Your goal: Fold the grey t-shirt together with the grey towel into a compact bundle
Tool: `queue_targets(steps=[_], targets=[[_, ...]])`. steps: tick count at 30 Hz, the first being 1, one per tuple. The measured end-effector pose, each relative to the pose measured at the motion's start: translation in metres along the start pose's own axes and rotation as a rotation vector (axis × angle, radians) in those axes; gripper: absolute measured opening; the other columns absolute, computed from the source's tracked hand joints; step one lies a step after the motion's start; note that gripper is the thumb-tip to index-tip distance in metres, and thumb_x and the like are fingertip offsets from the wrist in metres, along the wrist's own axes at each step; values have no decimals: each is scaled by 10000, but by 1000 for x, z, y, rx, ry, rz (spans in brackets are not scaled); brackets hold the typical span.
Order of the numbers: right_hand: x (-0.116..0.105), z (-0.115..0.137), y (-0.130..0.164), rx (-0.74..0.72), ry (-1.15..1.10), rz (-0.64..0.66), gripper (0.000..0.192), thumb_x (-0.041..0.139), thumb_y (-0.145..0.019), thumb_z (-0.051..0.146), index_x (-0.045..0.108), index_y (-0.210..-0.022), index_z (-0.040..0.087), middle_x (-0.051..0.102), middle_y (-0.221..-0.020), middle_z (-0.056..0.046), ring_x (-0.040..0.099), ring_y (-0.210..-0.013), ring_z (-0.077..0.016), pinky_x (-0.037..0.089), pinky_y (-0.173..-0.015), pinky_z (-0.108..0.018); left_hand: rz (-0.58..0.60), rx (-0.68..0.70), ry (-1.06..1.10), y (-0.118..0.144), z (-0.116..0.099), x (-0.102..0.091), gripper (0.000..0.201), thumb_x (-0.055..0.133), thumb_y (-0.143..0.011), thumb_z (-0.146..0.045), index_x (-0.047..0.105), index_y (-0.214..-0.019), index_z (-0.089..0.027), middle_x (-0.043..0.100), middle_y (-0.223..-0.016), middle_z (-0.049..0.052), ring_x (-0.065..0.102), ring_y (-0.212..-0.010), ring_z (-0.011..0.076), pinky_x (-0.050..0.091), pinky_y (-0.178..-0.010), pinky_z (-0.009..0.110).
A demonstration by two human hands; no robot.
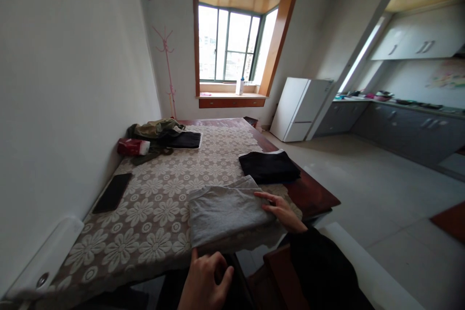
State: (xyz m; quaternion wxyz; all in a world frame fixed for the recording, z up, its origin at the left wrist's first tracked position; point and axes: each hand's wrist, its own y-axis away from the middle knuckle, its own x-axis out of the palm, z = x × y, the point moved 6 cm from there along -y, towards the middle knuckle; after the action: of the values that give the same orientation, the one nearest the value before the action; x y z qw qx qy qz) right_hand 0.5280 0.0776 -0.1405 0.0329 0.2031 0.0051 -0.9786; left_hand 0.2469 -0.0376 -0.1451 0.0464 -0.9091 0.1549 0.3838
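A folded grey garment lies near the front edge of the table; its exact kind cannot be made out. My right hand rests on its right side, fingers stretched out over the fabric. At its near left corner is my left hand, the index finger extended to the cloth's edge, the thumb apart and the other fingers loosely curled. Neither hand visibly grips the fabric. Just beyond the grey garment sits a folded black garment with a white edge showing at its back.
A floral tablecloth covers most of the wooden table. Along the left lie a dark phone, a red tissue pack and a heap of dark and olive clothes. A wooden seat stands below the front edge.
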Motion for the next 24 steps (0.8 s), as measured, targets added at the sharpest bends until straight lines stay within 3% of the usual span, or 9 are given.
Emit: queue_targets(steps=[5,9,13,16,21,24], targets=[[-1,-6,-1,17,50,3,539,652,-727,344,715,-1246,215,636,-1376,-84,514,-1343,-325,303,-1174,-493,-32,-18,24,-1,2,-1,278,550,-902,-439,672,-736,-252,712,-681,9,690,-754,232,331,-1102,538],[-2,-8,-2,-24,65,30,532,639,-744,346,710,-1256,221,630,-1382,-91,497,-1361,-317,298,-1178,-499,-61,-3,88,2,2,-10,318,546,-906,-457,655,-691,-251,676,-599,-18,652,-622,182,355,-1107,491],[-3,-16,-2,-69,151,-7,492,601,-768,334,721,-1229,210,584,-1434,-108,469,-1386,-309,294,-1186,-493,-123,12,151,9,12,-22,375,509,-916,-516,631,-676,-255,655,-586,-9,639,-621,180,495,-837,336],[1,-24,2,-113,219,-74,462,537,-812,327,704,-1231,227,575,-1444,-91,470,-1385,-281,307,-1186,-471,-218,-54,169,13,29,-40,403,481,-927,-539,614,-676,-253,667,-623,-3,646,-633,179,465,-682,283],[3,-36,11,-77,373,-305,536,500,-885,403,526,-1385,211,619,-1363,-121,547,-1292,-283,381,-1132,-462,-350,-213,99,-3,54,-74,303,510,-911,-528,645,-952,-260,743,-952,55,693,-885,244,479,-807,330],[7,-38,11,-71,474,-315,566,520,-889,479,527,-1376,191,631,-1326,-147,560,-1260,-330,399,-1107,-490,-325,-250,102,-23,63,-77,415,512,-905,-523,594,-1177,-221,721,-1078,118,684,-989,284,481,-890,393]])
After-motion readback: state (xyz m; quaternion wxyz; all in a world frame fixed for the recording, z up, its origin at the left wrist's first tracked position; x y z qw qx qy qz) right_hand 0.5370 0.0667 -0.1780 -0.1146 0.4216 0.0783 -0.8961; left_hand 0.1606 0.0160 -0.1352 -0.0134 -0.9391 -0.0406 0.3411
